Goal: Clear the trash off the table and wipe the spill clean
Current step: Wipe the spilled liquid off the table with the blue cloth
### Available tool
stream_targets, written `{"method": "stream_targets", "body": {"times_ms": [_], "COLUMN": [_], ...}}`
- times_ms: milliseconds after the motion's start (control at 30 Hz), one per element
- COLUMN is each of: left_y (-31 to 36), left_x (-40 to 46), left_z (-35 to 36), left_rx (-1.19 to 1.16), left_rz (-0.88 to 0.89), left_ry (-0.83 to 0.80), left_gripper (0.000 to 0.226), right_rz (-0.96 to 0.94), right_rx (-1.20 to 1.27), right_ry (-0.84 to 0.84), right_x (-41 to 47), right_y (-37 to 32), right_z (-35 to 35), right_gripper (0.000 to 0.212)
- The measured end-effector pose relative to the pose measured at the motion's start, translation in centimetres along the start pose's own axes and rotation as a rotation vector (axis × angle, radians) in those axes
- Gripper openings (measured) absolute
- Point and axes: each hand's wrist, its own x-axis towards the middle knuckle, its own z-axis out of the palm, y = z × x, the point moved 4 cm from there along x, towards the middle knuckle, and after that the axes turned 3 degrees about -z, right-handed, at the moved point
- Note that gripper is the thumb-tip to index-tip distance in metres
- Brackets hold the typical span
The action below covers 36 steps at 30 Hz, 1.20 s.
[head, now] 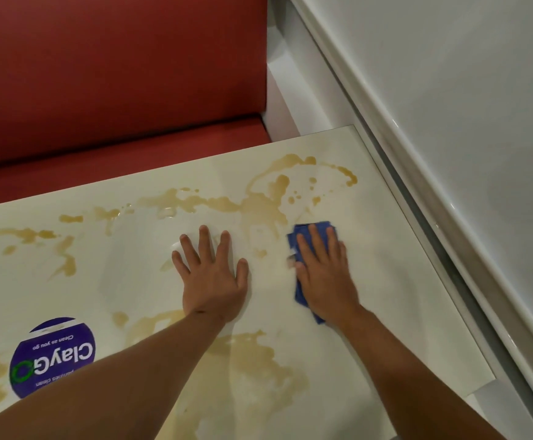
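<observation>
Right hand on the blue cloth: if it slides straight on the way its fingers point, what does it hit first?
The right hand, flat on the folded blue cloth, points up-table. First in line is the tan liquid spill on the glossy cream table, likely the small droplets just beyond the cloth's far edge.

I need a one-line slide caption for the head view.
Right hand presses blue cloth on spill; left hand flat on table.

Both bare forearms reach forward, the left hand (pixel 212 277) lying flat, palm down with fingers spread, the right hand (pixel 324 271) flat too, fingers straight and together
</observation>
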Motion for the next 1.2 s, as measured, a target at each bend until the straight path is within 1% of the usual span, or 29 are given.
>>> {"method": "stream_targets", "body": {"times_ms": [67, 133, 267, 333, 400, 467, 533, 633, 700, 867, 933, 1000, 1200], "left_y": [0.0, 0.1, 0.1, 0.2, 0.2, 0.2, 0.1, 0.1, 0.1, -0.1, -0.1, -0.1, -0.1], "left_x": [0.0, 0.0, 0.0, 0.0, 0.1, 0.1, 0.0, 0.1, 0.1, 0.1, 0.2, 0.3, 0.2], "left_z": [-0.1, -0.1, -0.1, -0.1, -0.1, -0.1, 0.0, 0.1, 0.1, 0.2, 0.3, 0.4, 0.3], "left_rx": [-0.012, -0.028, -0.037, -0.046, -0.048, -0.042, -0.032, -0.042, -0.052, -0.045, -0.044, -0.041, -0.049], "left_rz": [-0.001, 0.001, 0.0, 0.001, 0.002, 0.001, 0.001, 0.004, 0.008, -0.001, -0.004, -0.008, -0.004], "left_ry": [-0.002, -0.008, -0.008, -0.002, -0.001, -0.006, -0.006, 0.003, 0.011, 0.007, 0.003, -0.002, 0.012], "left_gripper": [0.069, 0.066, 0.065, 0.064, 0.064, 0.064, 0.064, 0.065, 0.065, 0.064, 0.064, 0.064, 0.064], "right_rz": [-0.136, -0.237, -0.331, -0.321, -0.251, -0.145, -0.099, -0.198, -0.25, -0.386, -0.388, -0.37, -0.279], "right_rx": [-0.022, -0.036, -0.07, -0.059, -0.019, 0.015, 0.02, -0.011, -0.007, -0.077, -0.082, -0.059, -0.001], "right_ry": [-0.031, -0.051, -0.104, -0.121, -0.128, -0.107, -0.085, -0.068, -0.07, -0.107, -0.132, -0.149, -0.104], "right_x": [-0.8, -3.7, -10.3, -11.0, -9.1, -5.7, -2.1, 1.7, 2.1, -4.5, -6.3, -5.5, 3.9], "right_y": [-3.6, -4.8, -1.7, 0.6, 1.9, 1.3, -1.0, -5.0, -5.6, -3.0, -2.0, -2.2, -5.6], "right_z": [0.7, 1.2, 1.1, 0.6, 0.2, 0.1, 0.2, 0.4, 0.3, 0.9, 0.9, 0.8, 0.0], "right_gripper": [0.058, 0.058, 0.056, 0.056, 0.056, 0.056, 0.057, 0.057, 0.056, 0.055, 0.055, 0.055, 0.058]}}
